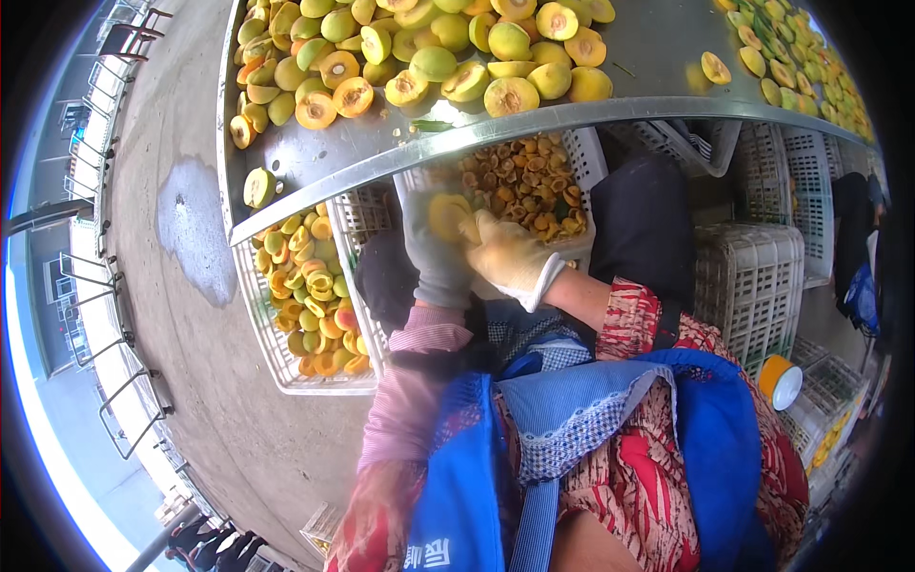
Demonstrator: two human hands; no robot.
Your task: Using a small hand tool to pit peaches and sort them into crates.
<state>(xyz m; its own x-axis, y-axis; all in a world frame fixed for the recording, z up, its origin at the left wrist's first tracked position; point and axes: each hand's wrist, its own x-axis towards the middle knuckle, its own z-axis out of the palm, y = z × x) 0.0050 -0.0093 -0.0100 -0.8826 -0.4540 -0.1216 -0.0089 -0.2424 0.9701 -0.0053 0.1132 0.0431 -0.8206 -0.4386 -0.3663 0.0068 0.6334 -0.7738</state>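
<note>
In front of my lap, my left hand (432, 247) wears a grey glove and holds a yellow peach half (450, 217), blurred by motion. My right hand (509, 252), in a cream glove with a white cuff, is closed against the fruit's right side. Whether a small tool sits in its fingers cannot be made out. Beneath both hands a white plastic crate (590, 168) holds brown-orange pit scraps (536, 182). To the left, another white crate (282, 382) is filled with hollowed peach halves (314, 286).
A metal table (643, 50) with a raised rim bears a heap of halved peaches (429, 61) and a farther pile (800, 71). Stacked crates (750, 286) stand right, near an orange-sided round container (780, 382). A wet patch (196, 229) marks the concrete floor. Another person's legs (851, 236) show far right.
</note>
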